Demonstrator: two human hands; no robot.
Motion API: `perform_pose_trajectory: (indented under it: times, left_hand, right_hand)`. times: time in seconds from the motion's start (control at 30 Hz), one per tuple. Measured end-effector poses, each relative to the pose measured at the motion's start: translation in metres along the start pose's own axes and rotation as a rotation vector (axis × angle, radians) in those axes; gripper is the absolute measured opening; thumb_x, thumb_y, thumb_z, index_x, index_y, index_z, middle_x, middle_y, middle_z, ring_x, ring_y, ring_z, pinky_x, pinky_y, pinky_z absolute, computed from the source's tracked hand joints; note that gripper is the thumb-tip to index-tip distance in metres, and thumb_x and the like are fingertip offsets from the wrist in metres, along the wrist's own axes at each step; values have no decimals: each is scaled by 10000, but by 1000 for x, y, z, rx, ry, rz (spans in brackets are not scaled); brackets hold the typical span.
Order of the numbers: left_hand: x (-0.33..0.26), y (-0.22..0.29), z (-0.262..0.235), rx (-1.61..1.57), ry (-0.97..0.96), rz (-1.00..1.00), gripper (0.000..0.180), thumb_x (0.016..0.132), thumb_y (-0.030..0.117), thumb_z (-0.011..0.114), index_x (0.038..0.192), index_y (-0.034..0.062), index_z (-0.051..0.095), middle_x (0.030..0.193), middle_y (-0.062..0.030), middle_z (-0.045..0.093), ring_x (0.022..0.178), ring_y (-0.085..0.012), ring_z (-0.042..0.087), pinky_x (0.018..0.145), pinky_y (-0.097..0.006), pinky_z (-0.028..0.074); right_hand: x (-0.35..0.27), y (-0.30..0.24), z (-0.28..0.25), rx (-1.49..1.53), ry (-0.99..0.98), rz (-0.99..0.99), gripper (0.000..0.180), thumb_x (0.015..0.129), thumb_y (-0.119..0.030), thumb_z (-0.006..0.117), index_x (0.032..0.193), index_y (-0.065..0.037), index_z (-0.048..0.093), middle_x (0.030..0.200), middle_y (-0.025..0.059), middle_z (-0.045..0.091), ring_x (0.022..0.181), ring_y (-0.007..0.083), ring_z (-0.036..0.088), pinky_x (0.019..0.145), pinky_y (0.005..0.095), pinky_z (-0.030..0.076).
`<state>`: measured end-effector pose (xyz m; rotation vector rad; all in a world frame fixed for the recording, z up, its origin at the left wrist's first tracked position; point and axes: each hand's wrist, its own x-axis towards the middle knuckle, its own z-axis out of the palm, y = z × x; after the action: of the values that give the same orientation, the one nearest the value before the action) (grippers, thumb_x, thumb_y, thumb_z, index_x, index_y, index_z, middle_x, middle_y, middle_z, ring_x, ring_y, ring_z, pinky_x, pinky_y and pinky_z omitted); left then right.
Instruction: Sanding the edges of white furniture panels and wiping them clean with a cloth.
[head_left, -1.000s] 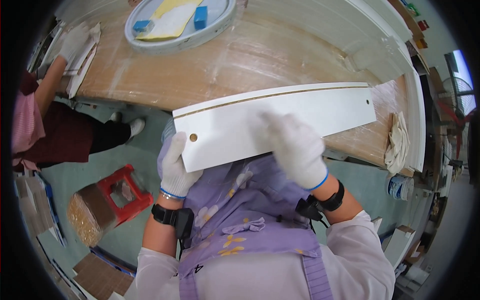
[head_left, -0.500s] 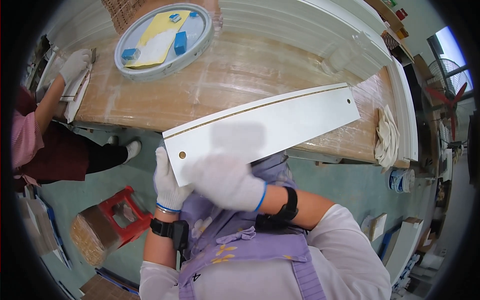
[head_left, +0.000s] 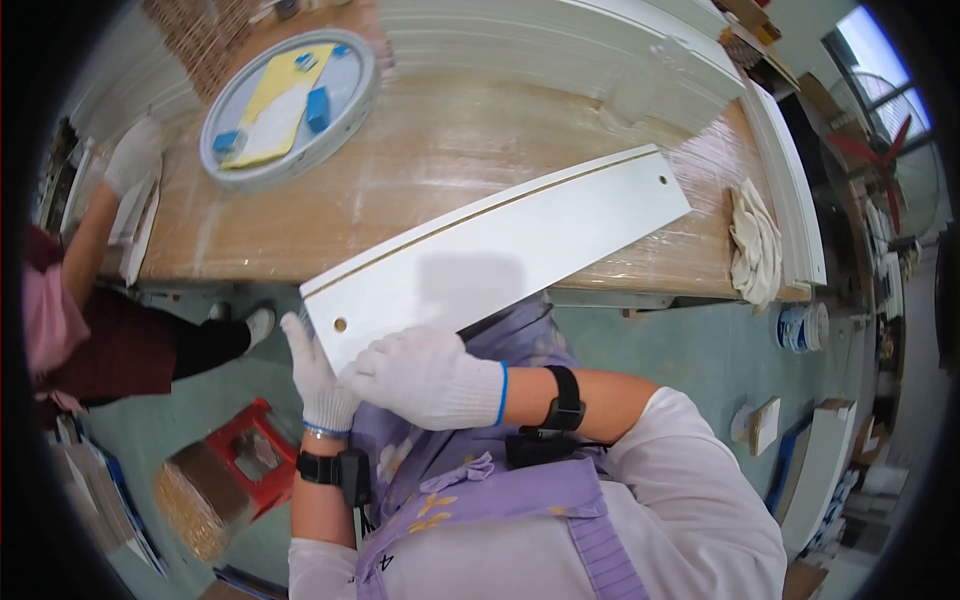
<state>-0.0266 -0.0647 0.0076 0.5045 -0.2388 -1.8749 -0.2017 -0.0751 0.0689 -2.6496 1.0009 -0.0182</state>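
Observation:
A long white board (head_left: pixel 560 222) with a groove along its far edge and a hole near each end slants over the table's front edge. My left hand (head_left: pixel 322 382), in a white knit glove, holds its near left end; the thumb stands up beside the short edge, and the other fingers are mostly hidden. Over the board's near left corner is my right hand (head_left: pixel 430 378), gloved too, with its fingers curled closed. Whatever those fingers hold, if anything, is hidden. A dark shadow falls on the board just beyond that hand.
The film-covered table (head_left: pixel 430 130) bears a round grey tray (head_left: pixel 365 95) with a yellow sheet (head_left: pixel 290 85) and blue blocks (head_left: pixel 318 110). A white cloth (head_left: pixel 755 245) hangs at the right edge. A co-worker's gloved hand (head_left: pixel 133 158) is at left; a red stool (head_left: pixel 250 455) stands below.
The view has shifted, so table and board appear farther left. My right hand, blurred before, now shows sharply, with its curled fingers at the board's near left corner. My left hand keeps its hold.

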Motion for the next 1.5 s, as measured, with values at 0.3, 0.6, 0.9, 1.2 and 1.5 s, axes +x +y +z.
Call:
perform_pose_trajectory:
  times: [0.3, 0.6, 0.9, 1.2, 1.5]
  left_hand:
    - [-12, 2, -10, 122, 99, 112, 472, 1018, 294, 473, 1406, 33, 414, 1385, -144, 521, 1260, -295, 525, 1073, -455, 424]
    - [2, 12, 22, 414, 150, -78, 509, 989, 322, 539, 1375, 4, 445, 1349, -151, 546, 1207, -282, 564, 1010, -419, 484]
    - [-28, -5, 91, 527, 19, -9, 475, 976, 238, 521, 1358, -32, 434, 1283, -155, 579, 1137, -291, 600, 1001, -429, 487]
    - [8, -134, 272, 309, -396, -249, 350, 1023, 281, 471, 1261, 25, 494, 1183, -85, 605, 1079, -201, 596, 946, -368, 506]
    - [11, -238, 315, 272, -17, -514, 238, 1028, 290, 473, 1049, 67, 554, 897, -7, 567, 812, -103, 557, 706, -233, 498]
  right_hand:
    - [-118, 183, -25, 1, 698, 721, 338, 890, -95, 504, 1183, -146, 665, 1099, 139, 655, 1038, 328, 613, 913, 414, 492]
    - [-252, 267, -85, -375, 883, 1165, 257, 882, -192, 586, 1094, -65, 657, 1059, 178, 647, 1023, 330, 602, 843, 469, 476]
    - [-264, 125, 7, 524, 892, 722, 210, 911, -292, 595, 950, -115, 701, 908, 116, 677, 891, 298, 650, 804, 376, 520]
    - [-228, 32, -57, 387, 1040, 257, 1029, 714, -440, 783, 1468, 43, 276, 1448, 294, 371, 1298, 419, 448, 1033, 402, 436]
    - [-299, 46, -82, 617, 1543, 542, 774, 746, -365, 796, 1342, 2, 468, 1194, 229, 599, 1075, 359, 634, 881, 390, 525]
